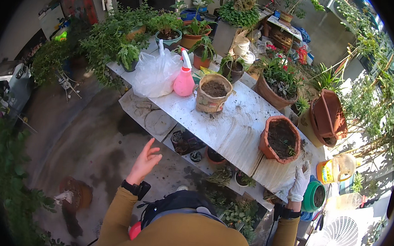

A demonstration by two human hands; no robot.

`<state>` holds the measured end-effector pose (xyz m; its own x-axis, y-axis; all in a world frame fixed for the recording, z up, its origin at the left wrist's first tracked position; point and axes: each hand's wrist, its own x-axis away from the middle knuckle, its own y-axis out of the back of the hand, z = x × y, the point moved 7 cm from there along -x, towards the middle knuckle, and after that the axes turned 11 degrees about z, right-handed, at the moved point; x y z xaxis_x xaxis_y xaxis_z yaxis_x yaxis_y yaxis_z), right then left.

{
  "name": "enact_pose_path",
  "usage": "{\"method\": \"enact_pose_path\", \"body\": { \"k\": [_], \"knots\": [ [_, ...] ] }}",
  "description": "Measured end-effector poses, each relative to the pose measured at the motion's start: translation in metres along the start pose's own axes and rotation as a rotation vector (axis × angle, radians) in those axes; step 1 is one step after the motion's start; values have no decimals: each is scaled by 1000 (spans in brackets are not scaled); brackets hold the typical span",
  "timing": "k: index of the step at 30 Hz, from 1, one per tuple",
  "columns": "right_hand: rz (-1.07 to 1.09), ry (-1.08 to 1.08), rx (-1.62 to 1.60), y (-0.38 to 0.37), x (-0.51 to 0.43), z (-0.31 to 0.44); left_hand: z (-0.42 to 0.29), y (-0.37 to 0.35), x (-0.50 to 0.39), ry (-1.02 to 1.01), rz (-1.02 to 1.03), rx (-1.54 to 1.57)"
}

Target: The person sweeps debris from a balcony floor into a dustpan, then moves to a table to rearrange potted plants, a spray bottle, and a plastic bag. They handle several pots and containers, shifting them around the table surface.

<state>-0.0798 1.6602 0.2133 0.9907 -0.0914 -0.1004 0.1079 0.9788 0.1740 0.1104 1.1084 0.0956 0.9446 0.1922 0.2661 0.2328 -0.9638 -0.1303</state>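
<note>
My bare left hand [145,161] is held in the air in front of the table's near edge, fingers apart, holding nothing. My right hand [299,181], in a white glove, is at the right end of the white table [197,123], just below a terracotta octagonal pot [265,141] with soil and a small seedling. Whether its fingers hold anything cannot be told. A worn, decorated round pot [208,103] filled with soil stands mid-table. Left of it are a pink spray bottle [184,82] with a white and red head and a white plastic bag [157,74].
Potted plants line the table's far side, among them a long planter [271,94] with red flowers. Right of my right hand are a green container [310,196], a plastic jug [330,170] and a white fan grille [332,244]. A lower shelf [149,116] holds more pots.
</note>
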Motion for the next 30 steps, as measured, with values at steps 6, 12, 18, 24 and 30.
{"method": "enact_pose_path", "body": {
  "k": [6,12,18,24,30],
  "knots": [
    [153,222,-33,-54,27,67,-9,2,42,13,-51,-66],
    [580,82,-155,-164,58,75,-31,38,46,-26,-220,-174],
    [881,-20,80,-292,68,78,-63,100,-33,-85,-306,-305],
    [995,34,68,-439,57,86,-105,150,-156,-309,-190,-459],
    [805,84,83,-563,20,74,-152,173,-227,-501,-55,-564]
  ]
}}
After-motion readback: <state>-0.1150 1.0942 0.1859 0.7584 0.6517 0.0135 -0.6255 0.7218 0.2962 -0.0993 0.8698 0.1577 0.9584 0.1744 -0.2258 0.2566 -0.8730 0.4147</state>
